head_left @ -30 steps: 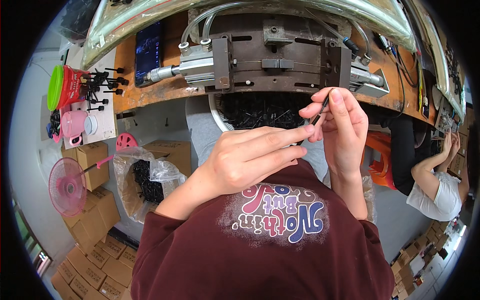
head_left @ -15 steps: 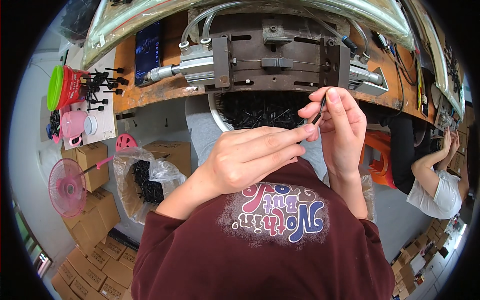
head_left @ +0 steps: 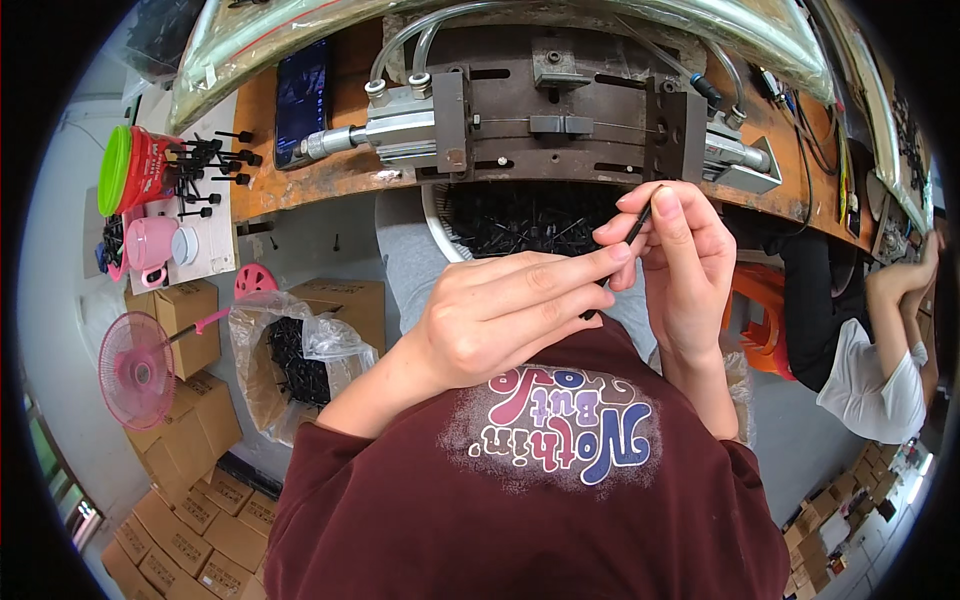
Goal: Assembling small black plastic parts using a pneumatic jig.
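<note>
A thin black rod-like part (head_left: 637, 227) slants between my two hands in front of my chest. My left hand (head_left: 500, 315) is closed on its lower part, fingers stretched along it, with a dark end showing past the fingertips. The upper end sits pinched between thumb and fingers of my right hand (head_left: 688, 255). Just beyond my hands, a white-rimmed basket (head_left: 436, 222) holds many similar black pieces (head_left: 530, 220) below the bench edge. On the bench stands a dark metal fixture (head_left: 545, 155) with a silver cylinder (head_left: 403, 130) at its left and clear air hoses.
A phone (head_left: 302, 105) lies on the wooden bench (head_left: 255, 190). At left are a red tub (head_left: 140, 170), a pink cup (head_left: 150, 245), black parts, a pink fan (head_left: 137, 370) and cartons (head_left: 180, 540). A plastic-lined box (head_left: 260, 370) holds black pieces. A co-worker (head_left: 880, 370) sits at right, near an orange stool (head_left: 757, 325).
The black part's lower end now shows beneath my left fingertips. My hands stay nearly in place. At right, the co-worker's arms have shifted, and the whole view has moved slightly.
</note>
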Motion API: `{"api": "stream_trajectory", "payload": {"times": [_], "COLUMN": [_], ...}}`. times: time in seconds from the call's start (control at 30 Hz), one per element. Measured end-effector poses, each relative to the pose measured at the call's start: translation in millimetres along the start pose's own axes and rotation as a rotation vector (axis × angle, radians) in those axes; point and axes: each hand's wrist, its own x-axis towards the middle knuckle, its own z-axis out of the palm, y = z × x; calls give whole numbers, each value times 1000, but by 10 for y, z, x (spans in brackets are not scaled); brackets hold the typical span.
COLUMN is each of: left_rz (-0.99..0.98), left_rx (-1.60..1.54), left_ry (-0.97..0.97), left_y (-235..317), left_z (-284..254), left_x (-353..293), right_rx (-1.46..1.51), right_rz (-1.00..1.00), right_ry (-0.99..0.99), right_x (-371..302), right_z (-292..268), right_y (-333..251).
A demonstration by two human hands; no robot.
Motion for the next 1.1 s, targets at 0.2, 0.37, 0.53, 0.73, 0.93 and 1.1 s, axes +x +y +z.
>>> {"api": "stream_trajectory", "payload": {"times": [0.2,0.37,0.53,0.73,0.93,1.1], "left_rz": [-30,0,17,41,-32,-129], "left_rx": [-7,10,65,101,126,212], "left_ry": [-4,4,13,37,171,335], "left_y": [26,-4,-9,-28,19,-6], "left_z": [-5,0,-4,-11,-213,-504], "left_x": [4,10,16,-12,-87,-273], "right_rx": [-12,64,76,-7,36,38], "right_rz": [-4,50,71,-1,-122,-186], "right_ry": [-8,8,39,114,159,53], "right_x": [-7,-7,-11,41,313,644], "right_z": [0,1,15,9,78,498], "right_y": [-2,2,-9,20,-10,-122]}}
